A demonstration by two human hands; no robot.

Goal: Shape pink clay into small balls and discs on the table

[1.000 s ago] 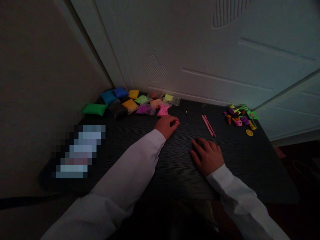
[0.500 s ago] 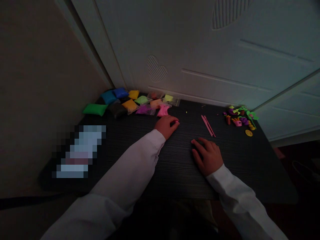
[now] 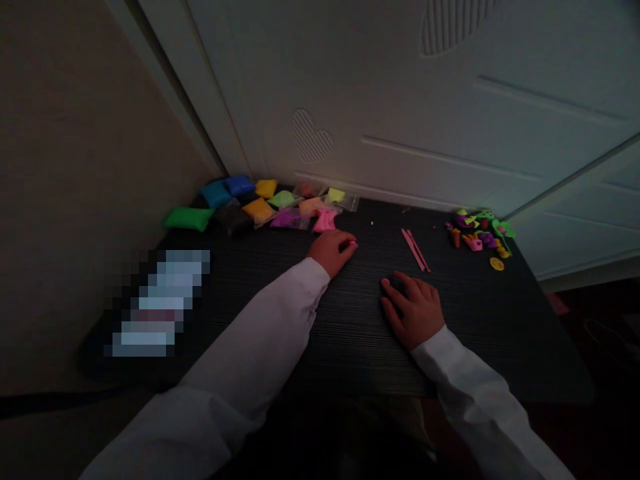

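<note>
My left hand (image 3: 332,253) rests at the middle of the dark table, its thumb and forefinger closed in a pinch on a small bit of pink clay (image 3: 353,243). Just behind it lies a larger lump of pink clay (image 3: 325,219) by its bag. To the right, my right hand (image 3: 414,308) is palm down with fingers apart. Its index fingertip touches a tiny pink clay piece (image 3: 385,282) on the table. Beyond that hand, two thin pink modelling tools (image 3: 415,251) lie side by side.
Several bags of coloured clay, including a green one (image 3: 188,219), line the back left. Small clay figures (image 3: 481,233) and a yellow disc (image 3: 497,264) sit at the back right. A blurred-out phone-like object (image 3: 160,300) lies left. A white panelled surface (image 3: 390,100) stands behind the table (image 3: 280,313).
My right index finger has shifted very slightly with the tiny pink piece under its tip. My left hand keeps its pinch; the whole view has drifted a little.
</note>
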